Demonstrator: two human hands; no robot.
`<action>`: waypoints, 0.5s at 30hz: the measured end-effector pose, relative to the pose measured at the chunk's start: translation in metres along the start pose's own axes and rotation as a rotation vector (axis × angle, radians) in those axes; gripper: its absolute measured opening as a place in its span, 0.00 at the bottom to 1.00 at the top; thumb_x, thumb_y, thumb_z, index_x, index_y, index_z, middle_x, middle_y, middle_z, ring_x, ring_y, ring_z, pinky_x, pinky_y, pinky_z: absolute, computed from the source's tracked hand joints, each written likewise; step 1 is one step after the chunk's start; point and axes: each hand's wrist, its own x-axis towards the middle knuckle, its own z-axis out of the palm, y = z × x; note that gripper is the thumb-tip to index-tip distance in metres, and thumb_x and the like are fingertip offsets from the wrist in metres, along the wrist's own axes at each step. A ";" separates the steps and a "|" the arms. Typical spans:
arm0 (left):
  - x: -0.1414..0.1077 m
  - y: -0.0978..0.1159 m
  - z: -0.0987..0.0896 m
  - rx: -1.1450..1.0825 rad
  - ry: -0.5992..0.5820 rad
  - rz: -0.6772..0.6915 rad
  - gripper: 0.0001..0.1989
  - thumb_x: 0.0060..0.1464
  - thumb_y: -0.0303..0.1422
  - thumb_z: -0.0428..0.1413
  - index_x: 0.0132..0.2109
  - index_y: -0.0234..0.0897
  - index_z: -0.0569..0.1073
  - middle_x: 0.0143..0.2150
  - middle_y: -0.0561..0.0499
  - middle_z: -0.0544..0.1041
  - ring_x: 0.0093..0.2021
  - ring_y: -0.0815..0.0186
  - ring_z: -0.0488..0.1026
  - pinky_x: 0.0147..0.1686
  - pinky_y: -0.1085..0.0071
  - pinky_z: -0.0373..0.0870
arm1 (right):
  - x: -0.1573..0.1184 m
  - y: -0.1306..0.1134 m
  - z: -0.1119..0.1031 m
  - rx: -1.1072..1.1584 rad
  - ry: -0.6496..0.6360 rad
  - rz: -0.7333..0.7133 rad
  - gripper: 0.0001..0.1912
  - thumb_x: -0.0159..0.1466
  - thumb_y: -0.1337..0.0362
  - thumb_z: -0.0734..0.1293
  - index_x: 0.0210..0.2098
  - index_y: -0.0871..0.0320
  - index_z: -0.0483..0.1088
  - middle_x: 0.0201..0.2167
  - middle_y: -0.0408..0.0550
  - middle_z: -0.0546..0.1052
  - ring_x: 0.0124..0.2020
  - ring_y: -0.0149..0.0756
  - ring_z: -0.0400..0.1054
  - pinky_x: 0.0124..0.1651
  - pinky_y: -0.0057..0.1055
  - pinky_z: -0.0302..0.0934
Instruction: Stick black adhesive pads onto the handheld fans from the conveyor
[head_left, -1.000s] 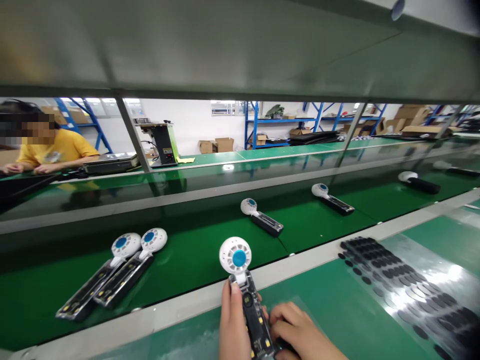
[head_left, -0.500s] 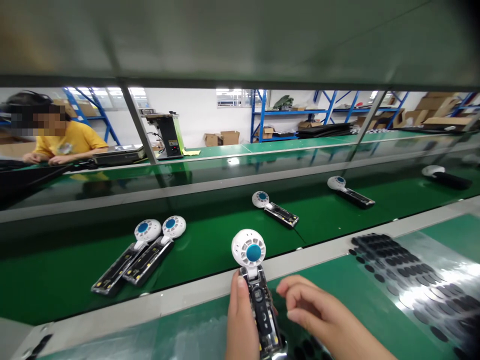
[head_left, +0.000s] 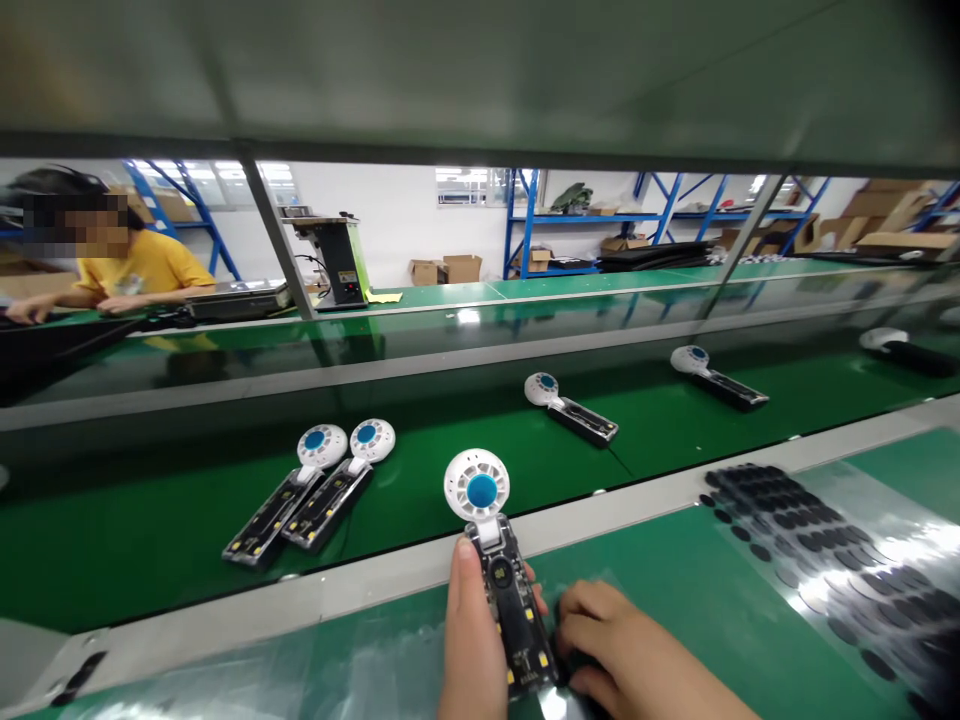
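My left hand (head_left: 472, 640) is closed around a handheld device (head_left: 517, 625), held upright at the near bench edge. It has a round white slotted head with a blue centre, above a slim clear-cased body showing a circuit board and a black strip. Just right of its lower end, my right hand (head_left: 622, 640) is low over the bench with curled fingers. Something dark lies at its fingertips; whether they grip it is partly hidden. Two similar devices (head_left: 330, 500) lie side by side on the green belt (head_left: 450, 420), with another device (head_left: 577, 412) farther right.
Rows of black discs (head_left: 817, 530) lie on clear sheets at the bench's right. Farther along the belt are another device (head_left: 720, 378) and a dark-bodied one (head_left: 915, 350). A shelf (head_left: 480, 80) hangs overhead. Across the line sits a person in yellow (head_left: 165, 262).
My right hand has lowered toward the bench, its fingers curling more. The held device has shifted slightly left. The devices on the belt have moved right, and a white edge appears at far left.
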 end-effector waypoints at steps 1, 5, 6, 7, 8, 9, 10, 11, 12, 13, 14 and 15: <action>0.000 0.001 0.000 0.006 -0.002 0.008 0.30 0.53 0.54 0.39 0.26 0.32 0.70 0.15 0.48 0.71 0.22 0.65 0.70 0.42 0.66 0.66 | 0.000 0.001 0.000 0.014 0.003 -0.006 0.12 0.51 0.80 0.62 0.27 0.57 0.69 0.36 0.45 0.70 0.41 0.35 0.61 0.43 0.28 0.55; -0.001 0.001 0.001 0.035 -0.005 0.022 0.30 0.53 0.54 0.39 0.27 0.32 0.71 0.16 0.47 0.72 0.22 0.64 0.70 0.42 0.64 0.66 | -0.002 -0.002 -0.009 0.102 -0.011 -0.029 0.11 0.53 0.81 0.63 0.24 0.58 0.67 0.33 0.43 0.70 0.39 0.32 0.62 0.43 0.25 0.55; -0.001 0.001 0.001 0.034 -0.005 0.021 0.30 0.53 0.54 0.39 0.27 0.32 0.70 0.16 0.47 0.72 0.22 0.64 0.70 0.42 0.64 0.66 | -0.003 -0.003 -0.012 0.100 -0.012 -0.035 0.12 0.54 0.81 0.62 0.24 0.58 0.66 0.33 0.43 0.69 0.39 0.32 0.62 0.43 0.24 0.56; -0.001 0.000 0.001 0.031 -0.008 0.021 0.30 0.53 0.54 0.39 0.27 0.32 0.70 0.17 0.47 0.72 0.22 0.65 0.70 0.43 0.64 0.66 | -0.004 -0.005 -0.014 0.088 -0.014 -0.044 0.12 0.54 0.81 0.62 0.24 0.58 0.65 0.33 0.43 0.69 0.39 0.32 0.62 0.43 0.24 0.56; 0.000 0.000 0.001 0.029 -0.013 0.025 0.29 0.53 0.54 0.39 0.28 0.32 0.70 0.17 0.47 0.72 0.22 0.65 0.70 0.43 0.64 0.66 | -0.006 -0.006 -0.017 0.069 -0.020 -0.053 0.12 0.55 0.81 0.61 0.25 0.57 0.65 0.34 0.43 0.69 0.40 0.32 0.62 0.43 0.25 0.56; 0.000 -0.001 0.001 0.025 -0.017 0.030 0.29 0.53 0.54 0.40 0.28 0.32 0.70 0.17 0.47 0.73 0.22 0.65 0.70 0.44 0.64 0.65 | -0.007 -0.007 -0.018 0.046 -0.030 -0.065 0.12 0.55 0.81 0.61 0.25 0.57 0.64 0.34 0.43 0.69 0.39 0.32 0.62 0.42 0.24 0.56; 0.001 -0.002 0.001 0.019 -0.018 0.034 0.28 0.53 0.53 0.40 0.28 0.33 0.69 0.17 0.47 0.73 0.22 0.65 0.70 0.44 0.63 0.65 | -0.008 -0.007 -0.019 0.021 -0.036 -0.078 0.12 0.56 0.81 0.61 0.26 0.57 0.64 0.34 0.43 0.69 0.39 0.33 0.62 0.42 0.24 0.57; 0.002 -0.002 0.001 0.015 -0.016 0.037 0.28 0.53 0.53 0.40 0.28 0.33 0.69 0.17 0.47 0.73 0.22 0.65 0.69 0.44 0.63 0.66 | -0.009 -0.007 -0.019 -0.002 -0.034 -0.093 0.12 0.56 0.81 0.60 0.26 0.57 0.64 0.34 0.43 0.69 0.39 0.33 0.63 0.41 0.24 0.57; 0.002 -0.003 0.000 0.014 -0.010 0.037 0.27 0.53 0.53 0.40 0.29 0.33 0.69 0.17 0.47 0.73 0.22 0.64 0.69 0.44 0.62 0.66 | -0.011 -0.007 -0.019 -0.024 -0.028 -0.116 0.12 0.57 0.81 0.59 0.27 0.57 0.64 0.34 0.43 0.69 0.39 0.33 0.63 0.41 0.24 0.57; 0.003 -0.004 0.000 0.016 -0.003 0.038 0.27 0.53 0.53 0.41 0.29 0.33 0.68 0.17 0.48 0.72 0.22 0.64 0.69 0.44 0.62 0.66 | -0.012 -0.006 -0.018 -0.043 -0.010 -0.140 0.13 0.58 0.80 0.59 0.28 0.56 0.64 0.33 0.43 0.69 0.38 0.33 0.63 0.40 0.24 0.57; 0.003 -0.004 0.000 0.017 0.006 0.037 0.27 0.53 0.54 0.41 0.29 0.33 0.68 0.17 0.48 0.72 0.22 0.64 0.69 0.43 0.61 0.66 | -0.014 -0.005 -0.018 -0.058 0.018 -0.158 0.13 0.59 0.80 0.58 0.28 0.56 0.64 0.33 0.43 0.69 0.38 0.33 0.63 0.40 0.24 0.57; 0.003 -0.004 0.000 0.020 0.011 0.037 0.27 0.52 0.54 0.41 0.29 0.33 0.68 0.17 0.48 0.72 0.23 0.63 0.70 0.43 0.62 0.66 | -0.015 -0.004 -0.017 -0.069 0.042 -0.169 0.13 0.60 0.79 0.57 0.29 0.56 0.63 0.33 0.43 0.69 0.37 0.32 0.63 0.40 0.24 0.57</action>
